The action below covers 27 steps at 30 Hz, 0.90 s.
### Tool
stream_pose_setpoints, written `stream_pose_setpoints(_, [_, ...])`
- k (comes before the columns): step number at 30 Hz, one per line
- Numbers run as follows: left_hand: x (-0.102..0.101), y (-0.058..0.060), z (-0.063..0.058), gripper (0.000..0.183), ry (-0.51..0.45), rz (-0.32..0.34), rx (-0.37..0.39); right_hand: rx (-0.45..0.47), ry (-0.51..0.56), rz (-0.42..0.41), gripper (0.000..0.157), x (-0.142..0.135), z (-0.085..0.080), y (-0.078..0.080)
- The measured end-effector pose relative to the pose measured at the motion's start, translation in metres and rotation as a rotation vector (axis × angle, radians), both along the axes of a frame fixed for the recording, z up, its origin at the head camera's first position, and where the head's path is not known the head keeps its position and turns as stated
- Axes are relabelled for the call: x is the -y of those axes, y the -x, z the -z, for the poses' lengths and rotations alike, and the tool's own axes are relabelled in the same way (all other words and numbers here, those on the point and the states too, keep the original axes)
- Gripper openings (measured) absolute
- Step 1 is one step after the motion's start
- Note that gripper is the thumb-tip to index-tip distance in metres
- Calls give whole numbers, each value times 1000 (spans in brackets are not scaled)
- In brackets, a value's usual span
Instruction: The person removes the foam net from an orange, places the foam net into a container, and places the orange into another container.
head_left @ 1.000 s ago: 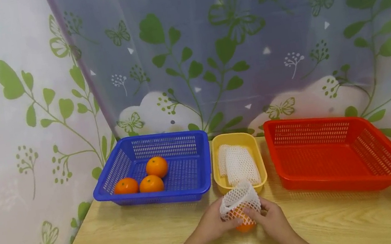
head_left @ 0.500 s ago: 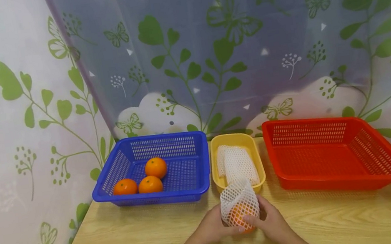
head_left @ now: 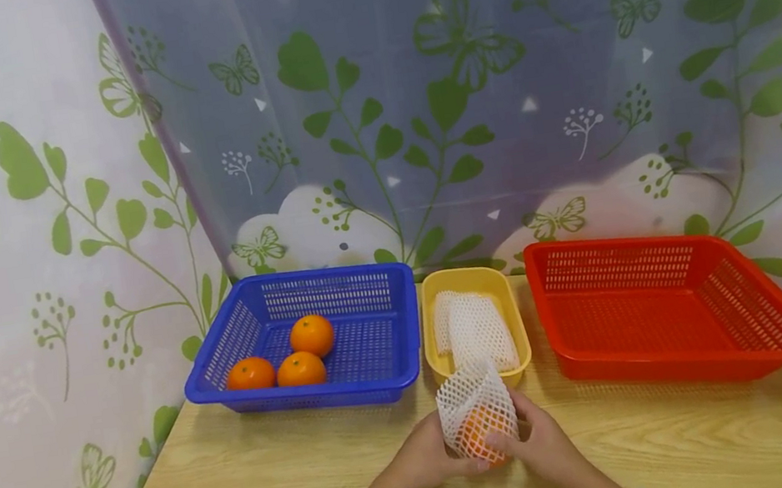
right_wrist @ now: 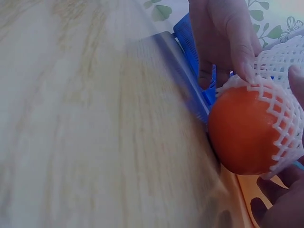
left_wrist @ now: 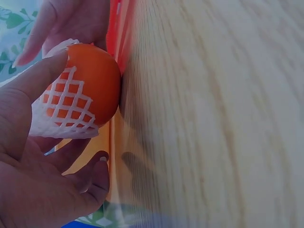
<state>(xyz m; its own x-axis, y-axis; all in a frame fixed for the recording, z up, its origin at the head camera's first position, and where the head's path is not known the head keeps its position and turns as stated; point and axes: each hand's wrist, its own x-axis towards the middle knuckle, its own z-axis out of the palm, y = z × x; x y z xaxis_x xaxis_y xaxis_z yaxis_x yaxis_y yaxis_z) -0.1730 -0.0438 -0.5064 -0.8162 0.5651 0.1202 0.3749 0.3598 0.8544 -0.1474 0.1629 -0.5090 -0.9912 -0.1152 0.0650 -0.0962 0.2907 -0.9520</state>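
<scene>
Between both hands is an orange (right_wrist: pixel 242 130), partly inside a white foam net sleeve (head_left: pixel 468 393). My left hand (head_left: pixel 426 454) grips the sleeve and fruit from the left, its thumb along the near side. From the right, my right hand (head_left: pixel 537 437) holds them, thumb pressed on the netting over the orange. Both wrist views show the fruit's lower end bare, close over the wooden table (left_wrist: pixel 199 114), while the net covers its other end. Above the fruit the sleeve's loose top stands up, its edge folded. Some fingers are hidden behind the netting.
A blue basket (head_left: pixel 374 381) at the left bears three oranges (head_left: pixel 301 369). Beyond the hands, a yellow bin (head_left: pixel 516 318) contains more white foam net sleeves (head_left: pixel 480 332). To the right stands a red basket (head_left: pixel 643 358). A patterned curtain (head_left: pixel 371 112) hangs behind.
The sleeve has come further down over the orange, covering more of its front. Its wide mouth has narrowed and folded above the fruit. Both hands keep nearly the same place.
</scene>
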Motion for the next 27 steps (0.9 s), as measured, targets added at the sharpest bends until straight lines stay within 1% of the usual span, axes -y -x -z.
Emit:
stream_pose_setpoints(3, [0,1,1,78,-3,5,-8,28,-6,-10,67,1,1,0])
stream_pose_setpoints(5, [1,1,2,78,-18,18,-11,32,-21,-5,63,1,2,0])
stream_pose_setpoints(9, [1,2,1,77,-73,41,-15,7,-65,16,61,1,4,1])
stream_pose_setpoints(11, [1,2,0,76,-105,39,-3,-2,-68,15,60,1,5,1])
stream_pose_setpoints(14, [2,2,-3,74,-129,16,10,-8,-44,-1,59,-1,7,1])
stream_pose_setpoints(18, [2,3,-5,73,-117,-23,13,-19,-12,-7,52,-2,6,1])
stream_pose_setpoints(23, [4,3,-5,67,-110,-45,14,-23,18,9,43,0,4,1])
stream_pose_setpoints(27, [3,2,-5,65,-98,-63,2,-17,51,6,42,0,4,1])
